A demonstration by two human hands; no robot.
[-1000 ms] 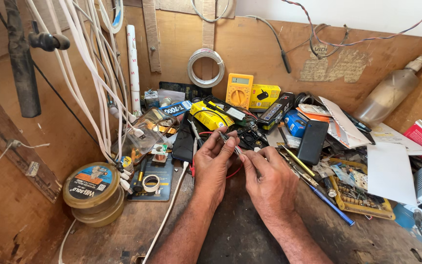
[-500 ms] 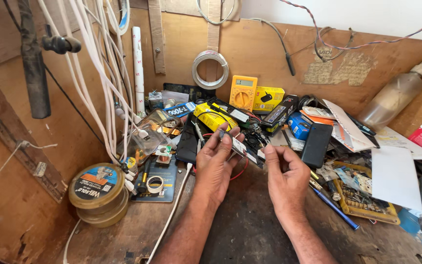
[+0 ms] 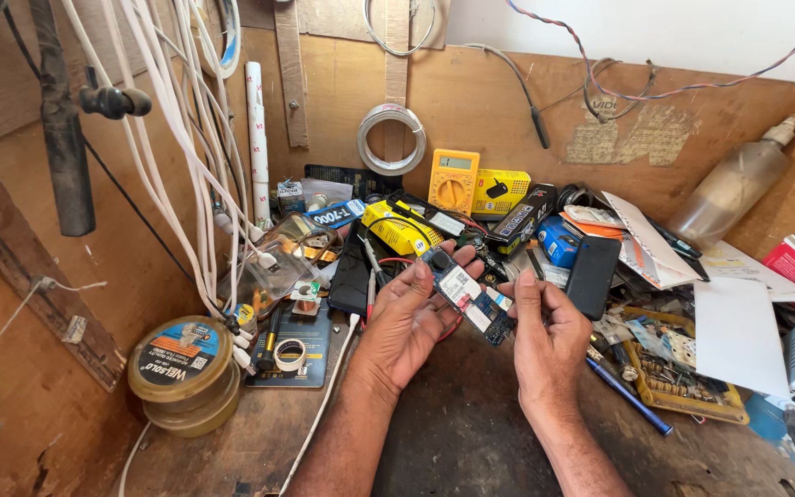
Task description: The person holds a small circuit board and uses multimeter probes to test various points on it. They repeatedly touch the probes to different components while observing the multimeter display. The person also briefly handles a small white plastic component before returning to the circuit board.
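The left hand (image 3: pixel 411 317) lies palm-up over the middle of the tabletop (image 3: pixel 457 433), its fingers loosely curled, and cradles a small blue circuit board (image 3: pixel 467 299); the board rests aslant across the fingertips, its upper end towards the thumb side and its lower end pointing down to the right; a pale sticker sits on its face. The right hand (image 3: pixel 549 340) stands just beside the board's lower end, back towards the camera, forefinger raised straight and the other fingers bent; whether its fingers actually pinch the board's edge I cannot tell, as the knuckles hide the contact.

Behind the hands the tabletop is crowded: a yellow multimeter (image 3: pixel 454 180) leans at the back wall, with a yellow box (image 3: pixel 498 190) just beside it and a coil of wire (image 3: pixel 391 139) hanging above; a second, flatter yellow device (image 3: pixel 400 230) lies near the left hand's fingertips; a dark phone (image 3: pixel 593 276) lies flat just right of the right hand, and a blue box (image 3: pixel 560 239) sits behind it. A blue pen (image 3: pixel 627 396) lies near the right wrist, beside a yellow tray of parts (image 3: pixel 683 377); loose white papers (image 3: pixel 738 331) spread further right, below a dusty plastic bottle (image 3: pixel 736 189) tipped against the wall. At the left edge two stacked round tins (image 3: pixel 179 373) stand well apart from the hands, and a bundle of white cables (image 3: pixel 172 129) hangs down the side wall above them.
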